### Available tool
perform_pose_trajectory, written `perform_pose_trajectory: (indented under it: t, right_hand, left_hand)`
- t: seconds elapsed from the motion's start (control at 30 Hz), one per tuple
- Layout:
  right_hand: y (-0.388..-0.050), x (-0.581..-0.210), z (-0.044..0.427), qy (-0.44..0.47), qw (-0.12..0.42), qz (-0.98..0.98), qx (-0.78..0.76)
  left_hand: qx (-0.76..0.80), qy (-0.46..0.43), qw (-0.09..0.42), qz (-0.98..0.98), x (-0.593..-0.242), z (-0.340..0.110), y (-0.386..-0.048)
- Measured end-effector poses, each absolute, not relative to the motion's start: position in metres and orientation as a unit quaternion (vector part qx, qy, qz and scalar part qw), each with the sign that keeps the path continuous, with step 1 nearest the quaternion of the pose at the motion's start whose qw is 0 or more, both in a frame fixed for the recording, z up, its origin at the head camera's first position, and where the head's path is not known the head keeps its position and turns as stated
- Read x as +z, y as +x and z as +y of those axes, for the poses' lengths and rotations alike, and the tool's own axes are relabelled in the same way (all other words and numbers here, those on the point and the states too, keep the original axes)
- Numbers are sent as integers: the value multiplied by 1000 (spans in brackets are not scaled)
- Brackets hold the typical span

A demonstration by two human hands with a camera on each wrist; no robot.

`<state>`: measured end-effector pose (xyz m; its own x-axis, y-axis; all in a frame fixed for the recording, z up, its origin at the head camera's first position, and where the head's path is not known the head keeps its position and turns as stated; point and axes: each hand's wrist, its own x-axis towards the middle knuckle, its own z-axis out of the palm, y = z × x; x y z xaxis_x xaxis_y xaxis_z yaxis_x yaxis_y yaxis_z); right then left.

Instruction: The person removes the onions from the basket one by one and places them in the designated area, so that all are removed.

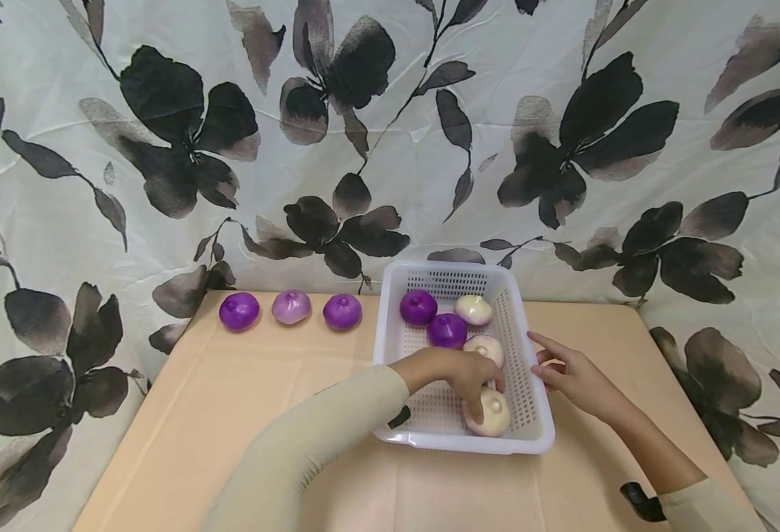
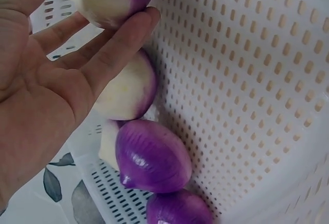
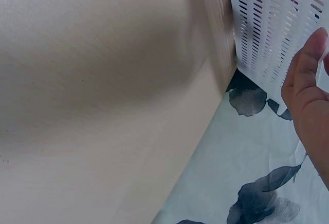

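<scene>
Left hand, angled down in basket, grips pale bulb; right hand, fingers extended, touches basket edge.

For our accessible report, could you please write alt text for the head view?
A person's left hand grips a pale bulb in a white basket; the right hand touches its rim. Two more pale bulbs and two purple bulbs lie inside; three purple bulbs line the table to the left.

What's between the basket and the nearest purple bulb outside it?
Just a narrow bare strip of table: nothing sits between the white basket's left side and the nearest outside purple bulb. Head view shows it.
</scene>
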<state>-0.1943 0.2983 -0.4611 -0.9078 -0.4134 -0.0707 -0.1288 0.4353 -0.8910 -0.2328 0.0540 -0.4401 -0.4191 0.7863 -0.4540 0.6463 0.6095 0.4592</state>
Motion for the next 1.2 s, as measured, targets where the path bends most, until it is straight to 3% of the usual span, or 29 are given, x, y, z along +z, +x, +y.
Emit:
perform_pose_trajectory:
  t: [0.8, 1.2]
  right_hand:
    - [-193, -463, 300, -154, 139, 841, -499]
    - [-193, -461, 297, -156, 142, 832, -512]
  left_hand:
    - [227, 434, 278, 826, -389, 9, -230]
    - [250, 426, 213, 843, -369, -32, -219]
